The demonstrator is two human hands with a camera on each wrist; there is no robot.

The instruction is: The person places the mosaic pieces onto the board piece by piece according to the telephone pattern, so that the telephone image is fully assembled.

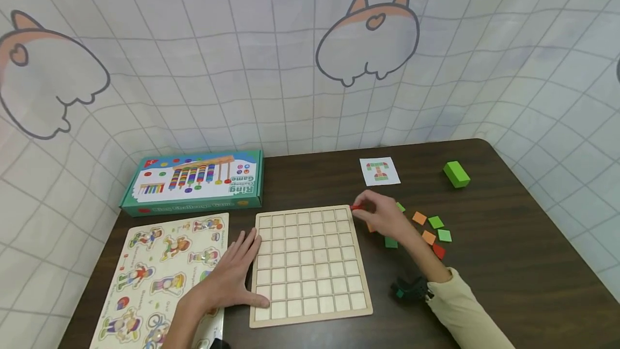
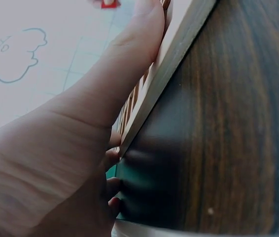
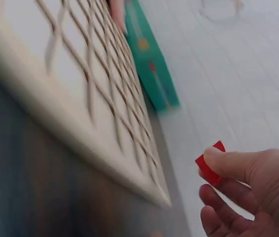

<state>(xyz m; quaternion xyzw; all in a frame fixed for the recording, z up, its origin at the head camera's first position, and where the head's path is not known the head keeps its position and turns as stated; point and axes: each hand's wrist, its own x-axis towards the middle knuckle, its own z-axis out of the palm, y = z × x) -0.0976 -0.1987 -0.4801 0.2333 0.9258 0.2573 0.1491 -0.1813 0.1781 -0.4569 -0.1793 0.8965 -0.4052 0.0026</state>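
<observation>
A wooden grid board [image 1: 314, 263] lies at the middle of the table, its square cells bare. My left hand [image 1: 227, 279] rests along its left edge, fingers spread and thumb across the lower left cells; in the left wrist view the thumb [image 2: 129, 54] lies over the rim. Near the board's upper right corner, my right hand [image 1: 385, 214] pinches a red square tile [image 3: 211, 165] between thumb and fingers. Loose tiles lie around the right forearm: an orange one [image 1: 419, 218], a green one [image 1: 436, 222] and a red one [image 1: 438, 251], among several others.
At the back stands a pattern card [image 1: 380, 171] lying flat, with a green block [image 1: 456, 174] to its right. A Ring Challenge Game box [image 1: 194, 182] sits back left. A picture puzzle board [image 1: 164, 279] lies left of the grid board, partly under the left forearm.
</observation>
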